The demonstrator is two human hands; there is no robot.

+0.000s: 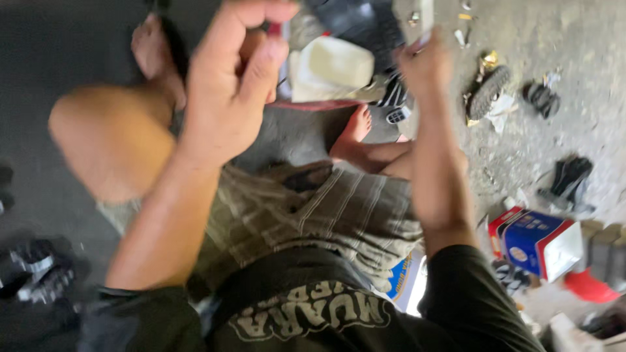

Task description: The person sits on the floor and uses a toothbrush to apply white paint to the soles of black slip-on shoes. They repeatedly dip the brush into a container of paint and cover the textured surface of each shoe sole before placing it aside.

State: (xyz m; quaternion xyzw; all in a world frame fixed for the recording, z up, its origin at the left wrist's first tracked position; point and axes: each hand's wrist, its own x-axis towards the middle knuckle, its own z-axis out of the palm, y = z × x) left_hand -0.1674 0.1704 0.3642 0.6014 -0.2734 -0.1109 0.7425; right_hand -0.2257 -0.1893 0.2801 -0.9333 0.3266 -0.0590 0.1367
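a small grey part [417, 19] is pinched in the raised right hand [424, 65] while the left hand [228, 85], curled shut just beside it, seems mid-handling; a steadier two-handed grip is judged needed

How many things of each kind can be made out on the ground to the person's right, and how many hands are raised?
Raised hands: 2, the left hand and the right hand
Red-and-blue cardboard box: 1
Small toothed wheel: 1
Dark blurred parts: 2, one near the wheel, one farther back
Total: 6
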